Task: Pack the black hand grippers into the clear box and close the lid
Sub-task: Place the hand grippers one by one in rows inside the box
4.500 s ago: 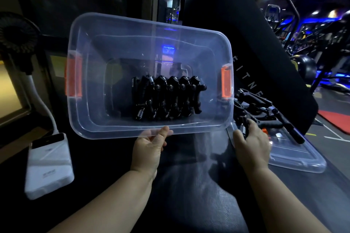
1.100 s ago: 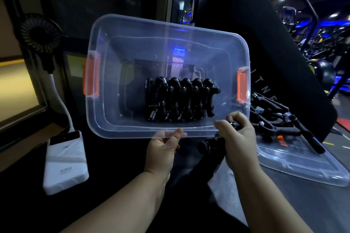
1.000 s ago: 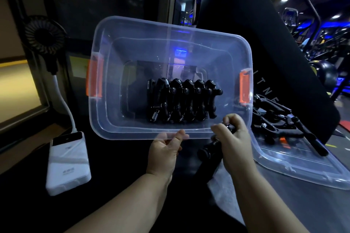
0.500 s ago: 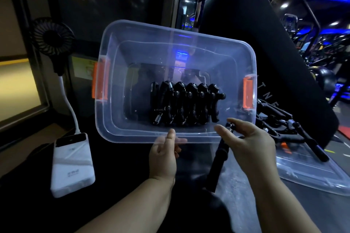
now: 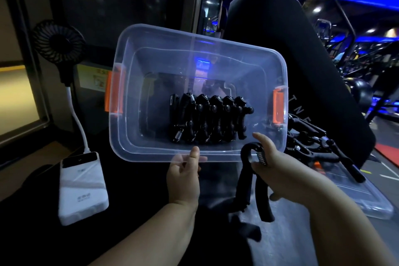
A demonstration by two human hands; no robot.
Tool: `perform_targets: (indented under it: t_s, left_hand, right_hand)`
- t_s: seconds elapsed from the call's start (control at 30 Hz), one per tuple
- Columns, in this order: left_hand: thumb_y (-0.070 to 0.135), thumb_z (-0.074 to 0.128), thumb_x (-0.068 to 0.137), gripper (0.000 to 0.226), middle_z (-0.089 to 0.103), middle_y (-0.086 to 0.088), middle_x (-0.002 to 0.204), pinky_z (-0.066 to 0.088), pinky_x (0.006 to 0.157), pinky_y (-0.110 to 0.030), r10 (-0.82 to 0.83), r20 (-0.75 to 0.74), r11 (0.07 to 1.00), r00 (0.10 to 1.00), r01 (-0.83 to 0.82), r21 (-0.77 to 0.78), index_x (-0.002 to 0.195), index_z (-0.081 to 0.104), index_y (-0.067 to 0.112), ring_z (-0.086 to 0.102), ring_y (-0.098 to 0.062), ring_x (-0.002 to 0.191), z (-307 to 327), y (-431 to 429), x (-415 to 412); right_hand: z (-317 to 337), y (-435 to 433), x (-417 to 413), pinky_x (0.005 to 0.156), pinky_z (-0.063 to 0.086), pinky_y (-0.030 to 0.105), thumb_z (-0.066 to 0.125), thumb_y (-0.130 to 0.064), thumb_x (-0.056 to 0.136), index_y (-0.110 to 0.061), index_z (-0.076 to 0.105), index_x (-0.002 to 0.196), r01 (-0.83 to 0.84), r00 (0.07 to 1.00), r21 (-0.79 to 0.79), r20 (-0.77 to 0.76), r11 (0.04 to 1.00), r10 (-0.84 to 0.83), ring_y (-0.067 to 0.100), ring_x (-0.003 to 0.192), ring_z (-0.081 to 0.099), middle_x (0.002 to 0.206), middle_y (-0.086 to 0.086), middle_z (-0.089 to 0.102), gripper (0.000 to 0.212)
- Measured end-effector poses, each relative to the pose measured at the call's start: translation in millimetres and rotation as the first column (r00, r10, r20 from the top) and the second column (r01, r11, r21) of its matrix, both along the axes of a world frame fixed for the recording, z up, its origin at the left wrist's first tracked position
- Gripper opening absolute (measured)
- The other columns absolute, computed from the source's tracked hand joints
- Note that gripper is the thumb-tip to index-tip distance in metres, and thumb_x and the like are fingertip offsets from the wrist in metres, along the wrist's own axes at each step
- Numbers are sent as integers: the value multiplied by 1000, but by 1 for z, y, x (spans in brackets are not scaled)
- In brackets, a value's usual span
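Several black, spring-coiled hand grippers (image 5: 211, 119) stand in a tight row inside the clear, round-cornered plastic box (image 5: 194, 36), too dark and overlapped for me to count. My left hand (image 5: 183, 181) pinches the box's near rim, and its opening is tipped toward me. My right hand (image 5: 278, 170) grips another black gripper (image 5: 244, 181) at its metal coil, just outside the rim, with its matte handles hanging down. More tangled grippers (image 5: 313, 142) lie on the clear flat lid (image 5: 367, 203), partly hidden behind the box.

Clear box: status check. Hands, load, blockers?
Left hand pinches clear box rim, box tilted up. Right hand grips hand gripper at rim. Packed row inside; loose grippers on lid. Opening unobstructed.
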State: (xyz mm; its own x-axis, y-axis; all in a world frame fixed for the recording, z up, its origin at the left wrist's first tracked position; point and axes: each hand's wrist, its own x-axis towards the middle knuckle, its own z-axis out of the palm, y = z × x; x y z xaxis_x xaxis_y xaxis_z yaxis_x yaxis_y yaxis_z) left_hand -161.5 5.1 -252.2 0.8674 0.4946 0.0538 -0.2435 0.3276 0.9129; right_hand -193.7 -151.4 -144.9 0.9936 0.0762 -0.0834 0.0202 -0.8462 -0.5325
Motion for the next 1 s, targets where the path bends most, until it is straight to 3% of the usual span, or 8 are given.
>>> perform_targets:
  t_s: [0.2,0.33,0.5,0.57,0.67,0.77,0.9,1.0]
  left_hand:
    - [36,57,89,31,72,4,74,44,66,-22,30,12,999,999,-31,9,87,59,5,54,-3,63,-1,1,0]
    - [39,47,94,38,70,9,68,42,55,-8,49,34,999,998,-50,23,91,61,3,52,0,59,-3,3,0]
    - [42,32,98,48,70,-3,69,42,59,-20,126,52,989,991,-122,-81,70,58,13,50,-7,56,-1,1,0]
    - [43,28,99,52,66,-12,70,42,62,-25,157,56,984,986,-151,-96,66,57,15,49,-11,58,-1,2,0]
    - [47,29,96,54,57,-4,63,40,61,-22,148,61,978,987,-137,-155,66,60,12,47,-7,55,-3,3,2]
    - [40,32,97,56,61,3,55,40,55,-16,165,101,974,981,-147,-170,77,61,-3,47,-3,51,-4,1,6]
    - [44,37,97,51,65,-4,63,42,52,-13,170,94,972,981,-152,-177,98,60,-2,52,-4,53,-6,2,7]
    - [59,38,88,62,66,0,60,43,53,-15,175,101,972,979,-155,-176,98,60,1,56,-6,56,-7,2,7]
  right_hand:
    - [0,6,0,59,57,42,57,-12,74,-41,14,136,-73,994,-129,72,989,83,22,63,63,87,1,55,81]
    - [3,5,6,56,57,37,59,-2,78,-36,23,135,-77,987,-87,135,993,89,20,63,67,81,0,59,76]
    - [13,15,11,54,59,37,66,8,79,-35,47,118,-140,949,461,315,876,-14,24,65,68,89,12,63,61]
    - [20,24,17,53,57,32,64,9,82,-38,51,107,-217,923,558,384,801,-18,20,68,65,90,14,63,54]
    - [27,43,31,56,57,32,60,5,87,-46,53,98,-276,891,639,450,718,-58,18,67,65,92,13,64,52]
    - [25,64,54,62,59,35,60,0,88,-54,55,95,-259,866,603,491,754,-95,15,64,67,93,6,65,54]
    - [14,96,83,55,57,24,58,-2,86,-41,58,117,-206,889,484,456,851,-44,7,57,68,108,4,64,49]
    - [5,117,99,69,54,25,61,-1,77,-35,51,129,-221,884,302,464,927,60,17,83,69,120,3,60,63]
